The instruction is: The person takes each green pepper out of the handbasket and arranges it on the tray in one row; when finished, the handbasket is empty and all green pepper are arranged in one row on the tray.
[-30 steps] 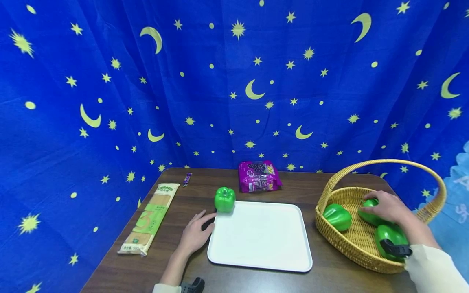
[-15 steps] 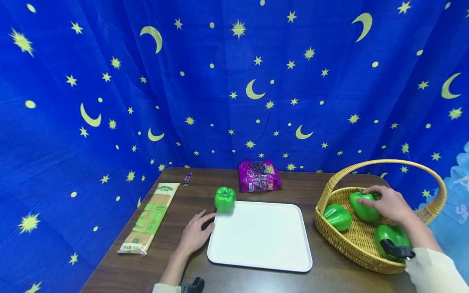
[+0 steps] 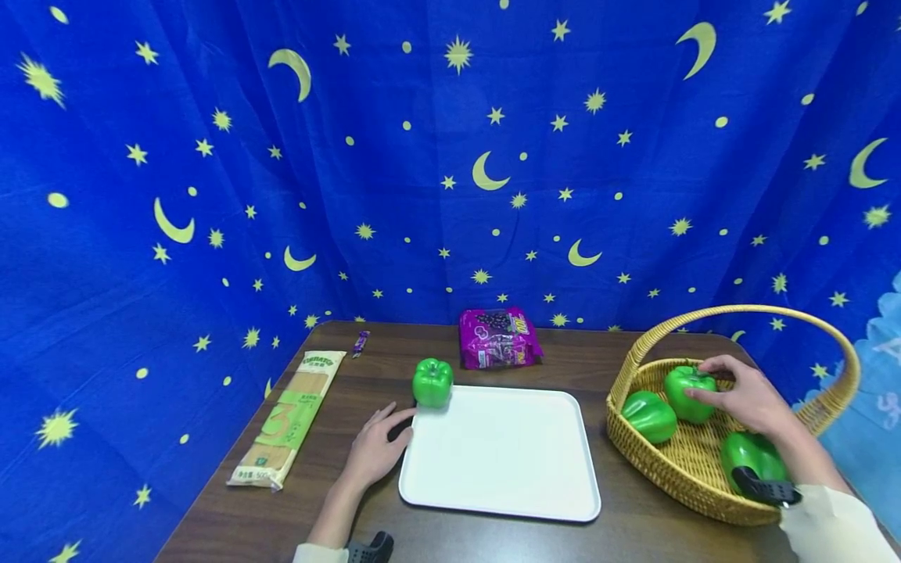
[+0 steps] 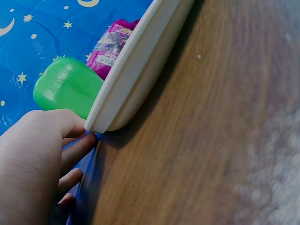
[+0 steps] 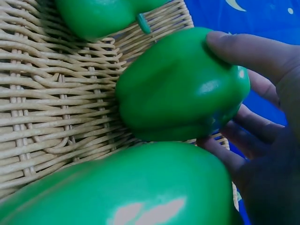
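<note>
A green bell pepper stands upright in the wicker basket, its stem end up. My right hand grips it from the right, thumb on the near side and fingers round the far side. In the right wrist view the thumb presses on the held bell pepper. Two more peppers lie in the basket, a left pepper and a near pepper. My left hand rests at the left edge of a white tray, fingertips touching its rim. Another bell pepper sits at the tray's far left corner.
A purple candy bag lies behind the tray. On the left are a noodle packet and a small purple wrapped candy. The basket's tall handle arches over the right hand's area. A blue star-patterned curtain hangs behind the table.
My right hand has moved the far pepper leftward inside the basket and turned it from lying to upright, beside the left pepper. My left hand and the tray have stayed put.
</note>
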`<state>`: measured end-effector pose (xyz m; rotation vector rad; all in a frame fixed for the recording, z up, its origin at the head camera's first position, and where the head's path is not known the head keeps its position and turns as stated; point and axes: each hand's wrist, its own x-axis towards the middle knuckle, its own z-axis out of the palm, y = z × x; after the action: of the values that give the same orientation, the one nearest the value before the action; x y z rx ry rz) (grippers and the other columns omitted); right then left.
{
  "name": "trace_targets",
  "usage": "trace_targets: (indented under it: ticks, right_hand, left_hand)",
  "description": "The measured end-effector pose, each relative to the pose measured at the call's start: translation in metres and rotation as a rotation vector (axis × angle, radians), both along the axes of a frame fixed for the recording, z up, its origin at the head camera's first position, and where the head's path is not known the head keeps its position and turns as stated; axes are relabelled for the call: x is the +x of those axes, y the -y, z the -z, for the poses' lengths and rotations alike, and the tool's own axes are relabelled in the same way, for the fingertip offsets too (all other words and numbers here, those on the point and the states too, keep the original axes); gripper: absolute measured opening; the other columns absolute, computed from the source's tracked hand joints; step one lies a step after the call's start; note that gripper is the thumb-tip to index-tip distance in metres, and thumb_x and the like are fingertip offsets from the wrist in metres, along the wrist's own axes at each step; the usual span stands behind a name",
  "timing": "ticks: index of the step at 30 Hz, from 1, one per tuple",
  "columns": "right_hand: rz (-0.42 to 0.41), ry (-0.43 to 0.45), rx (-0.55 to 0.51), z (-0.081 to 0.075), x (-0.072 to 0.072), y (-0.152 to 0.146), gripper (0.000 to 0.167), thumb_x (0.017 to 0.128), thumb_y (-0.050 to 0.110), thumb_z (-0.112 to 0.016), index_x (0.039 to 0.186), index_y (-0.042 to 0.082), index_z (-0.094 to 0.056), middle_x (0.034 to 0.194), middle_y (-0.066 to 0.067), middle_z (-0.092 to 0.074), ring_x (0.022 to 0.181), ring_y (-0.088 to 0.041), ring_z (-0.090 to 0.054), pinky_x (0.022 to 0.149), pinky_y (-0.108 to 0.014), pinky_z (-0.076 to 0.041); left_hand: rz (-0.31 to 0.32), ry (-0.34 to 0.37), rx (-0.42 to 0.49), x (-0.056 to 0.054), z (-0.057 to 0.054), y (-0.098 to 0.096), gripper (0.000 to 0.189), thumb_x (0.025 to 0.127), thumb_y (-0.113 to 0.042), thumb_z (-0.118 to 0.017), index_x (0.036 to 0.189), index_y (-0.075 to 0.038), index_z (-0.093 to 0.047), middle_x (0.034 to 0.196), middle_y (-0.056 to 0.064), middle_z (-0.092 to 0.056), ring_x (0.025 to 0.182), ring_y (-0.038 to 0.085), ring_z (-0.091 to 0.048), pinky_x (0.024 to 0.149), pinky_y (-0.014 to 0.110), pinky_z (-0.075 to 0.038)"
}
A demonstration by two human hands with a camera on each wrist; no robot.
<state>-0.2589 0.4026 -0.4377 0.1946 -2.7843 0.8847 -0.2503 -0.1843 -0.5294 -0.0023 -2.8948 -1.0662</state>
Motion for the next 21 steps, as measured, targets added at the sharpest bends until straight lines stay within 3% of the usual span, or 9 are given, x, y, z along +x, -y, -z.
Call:
trace_targets:
  ticks: [7, 13, 21]
  right_hand:
    - [-0.07, -0.012, -0.044, 0.004, -0.0007, -0.0048, 0.068, 0.08, 0.033, -0.079, 0.13, -0.001, -0.048, 0.123, -0.027, -0.054, 0.111, -0.045, -0.048, 0.081, -0.053, -0.045]
    - [-0.088, 0.062, -0.03, 0.0015, 0.0004, -0.0041, 0.074, 0.082, 0.039, -0.075, 0.136, -0.001, -0.044, 0.129, -0.031, -0.05, 0.119, -0.053, -0.039, 0.086, -0.069, -0.036]
    - [-0.071, 0.113, -0.025, 0.0019, -0.0008, -0.0081, 0.075, 0.086, 0.043, -0.07, 0.139, 0.0, -0.041, 0.131, -0.031, -0.049, 0.119, -0.054, -0.04, 0.086, -0.067, -0.04]
  left_hand:
    - [0.0, -0.004, -0.002, -0.0004, 0.0001, -0.0001, 0.033, 0.093, -0.035, -0.059, 0.125, -0.032, -0.064, 0.145, 0.014, -0.044, 0.136, 0.041, -0.03, 0.104, 0.068, -0.023]
    - [-0.001, 0.0, -0.003, -0.0004, -0.0002, 0.0004, 0.032, 0.093, -0.037, -0.059, 0.125, -0.033, -0.065, 0.145, 0.014, -0.044, 0.136, 0.041, -0.031, 0.104, 0.067, -0.023]
    - [-0.003, 0.005, -0.001, 0.0003, -0.0019, -0.0001, 0.033, 0.093, -0.035, -0.059, 0.125, -0.033, -0.064, 0.145, 0.014, -0.043, 0.136, 0.042, -0.03, 0.104, 0.068, -0.022]
